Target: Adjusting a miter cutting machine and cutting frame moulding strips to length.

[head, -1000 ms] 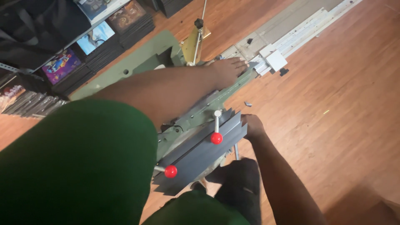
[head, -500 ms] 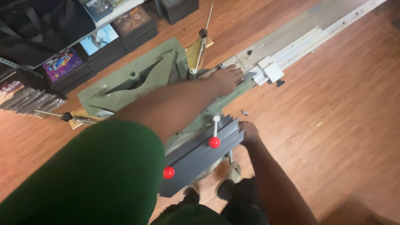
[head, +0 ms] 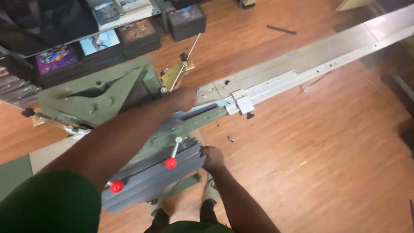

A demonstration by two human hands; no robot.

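Note:
A green metal machine (head: 99, 92) with a grey slatted front plate (head: 151, 177) stands on the wooden floor below me. My left hand (head: 183, 98) reaches across it and rests closed on the green bed near a brass-coloured bracket (head: 174, 73) with a black-knobbed rod. My right hand (head: 212, 157) grips the right edge of the grey plate. Two red-knobbed levers (head: 170, 162) stick out of that plate. A long pale aluminium rail (head: 310, 60) runs from the machine up to the far right.
Shelves with boxes and picture-covered cases (head: 92, 41) line the back left. A small white block (head: 245, 104) sits on the rail. Small dark bits (head: 231, 138) lie on the floor. My shoes (head: 159, 218) show at the bottom edge.
The view has shifted, showing more of the green machine and the rail. My left hand has drawn back leftward along the bed towards the bracket. My right hand stays on the grey plate.

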